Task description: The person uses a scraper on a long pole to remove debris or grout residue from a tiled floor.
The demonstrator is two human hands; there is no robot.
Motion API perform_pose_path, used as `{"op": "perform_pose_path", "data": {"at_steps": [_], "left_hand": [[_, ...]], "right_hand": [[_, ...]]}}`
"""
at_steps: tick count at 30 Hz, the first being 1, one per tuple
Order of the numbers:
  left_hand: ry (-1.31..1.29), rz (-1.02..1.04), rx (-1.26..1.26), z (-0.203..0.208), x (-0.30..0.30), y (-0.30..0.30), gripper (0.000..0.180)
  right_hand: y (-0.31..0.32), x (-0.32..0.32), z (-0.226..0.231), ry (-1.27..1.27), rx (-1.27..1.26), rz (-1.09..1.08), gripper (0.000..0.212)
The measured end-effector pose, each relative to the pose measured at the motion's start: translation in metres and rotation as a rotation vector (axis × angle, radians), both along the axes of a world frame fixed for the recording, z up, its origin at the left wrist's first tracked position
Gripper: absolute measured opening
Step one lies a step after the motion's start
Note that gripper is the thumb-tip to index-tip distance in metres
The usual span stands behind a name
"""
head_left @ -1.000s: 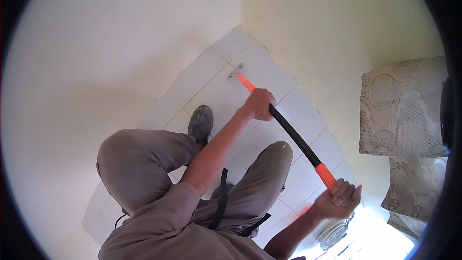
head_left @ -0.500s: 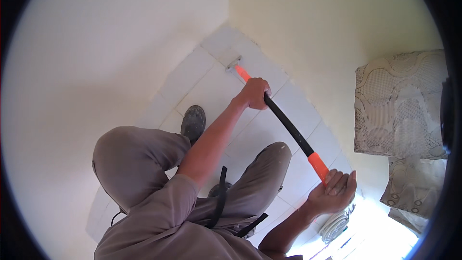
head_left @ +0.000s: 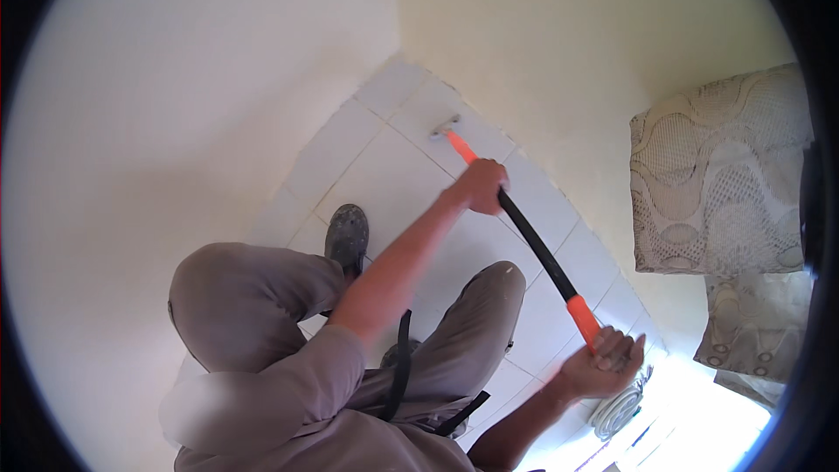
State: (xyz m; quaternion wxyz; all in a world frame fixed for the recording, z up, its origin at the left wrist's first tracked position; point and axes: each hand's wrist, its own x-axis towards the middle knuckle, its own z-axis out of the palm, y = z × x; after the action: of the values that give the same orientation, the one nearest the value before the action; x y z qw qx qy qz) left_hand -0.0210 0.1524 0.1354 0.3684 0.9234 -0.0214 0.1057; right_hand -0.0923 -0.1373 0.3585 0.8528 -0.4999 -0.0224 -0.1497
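A long-handled floor scraper (head_left: 537, 246), with a black shaft and orange sections at both ends, slants across the tiled floor (head_left: 384, 170). Its pale, narrow head (head_left: 446, 128) meets the tiles near the room corner. My left hand (head_left: 481, 185) is wrapped round the shaft just behind the lower orange section. At the upper orange end, my right hand (head_left: 603, 363) is closed on the grip, palm partly turned up. Both hands are slightly blurred.
Pale walls (head_left: 542, 52) meet at the corner beyond the scraper. Patterned fabric (head_left: 717, 183) hangs at the right. A coil of white cable (head_left: 616, 413) lies on the floor near my right hand. My dark shoe (head_left: 348, 236) stands on the tiles.
The scraper's head has slid right and back towards me over the tiles. My left hand has moved the same way with the shaft; the view has shifted slightly.
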Motion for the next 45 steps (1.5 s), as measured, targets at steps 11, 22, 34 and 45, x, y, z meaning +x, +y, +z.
{"op": "perform_pose_path", "data": {"at_steps": [11, 22, 34, 45], "left_hand": [[0.117, -0.064, -0.02, 0.008, 0.05, -0.046, 0.014], [0.047, -0.031, -0.079, -0.006, 0.045, -0.023, 0.014], [0.091, 0.018, -0.022, -0.004, 0.041, 0.018, 0.015], [0.03, 0.065, -0.147, -0.003, 0.04, 0.013, 0.015]], "right_hand": [[-0.072, 0.043, -0.025, -0.029, -0.38, -0.228, 0.022], [-0.019, 0.039, -0.015, 0.166, 0.047, -0.196, 0.026], [0.021, 0.037, -0.007, 0.196, -0.032, -0.175, 0.03], [0.006, 0.045, -0.013, 0.188, -0.1, -0.221, 0.019]]}}
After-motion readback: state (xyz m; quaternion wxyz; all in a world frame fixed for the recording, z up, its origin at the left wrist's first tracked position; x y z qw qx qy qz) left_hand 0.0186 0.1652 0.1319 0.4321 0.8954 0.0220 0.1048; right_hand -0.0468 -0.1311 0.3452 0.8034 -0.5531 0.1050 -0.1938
